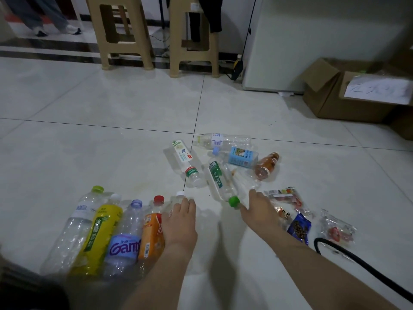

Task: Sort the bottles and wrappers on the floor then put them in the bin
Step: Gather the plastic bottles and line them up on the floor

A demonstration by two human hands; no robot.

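Note:
Several bottles lie side by side at the lower left: a clear one with a lime cap, a yellow one, a purple-labelled one and an orange one. My left hand lies over a clear white-capped bottle at the row's right end, fingers curved round it. My right hand grips the neck of a green-capped bottle at the edge of a loose pile of bottles. Wrappers lie just right of that hand.
Open cardboard boxes stand at the far right. Two beige plastic stools stand at the back, beside a white cabinet. A black cable loops on the floor at the lower right. A person's legs show at the top left.

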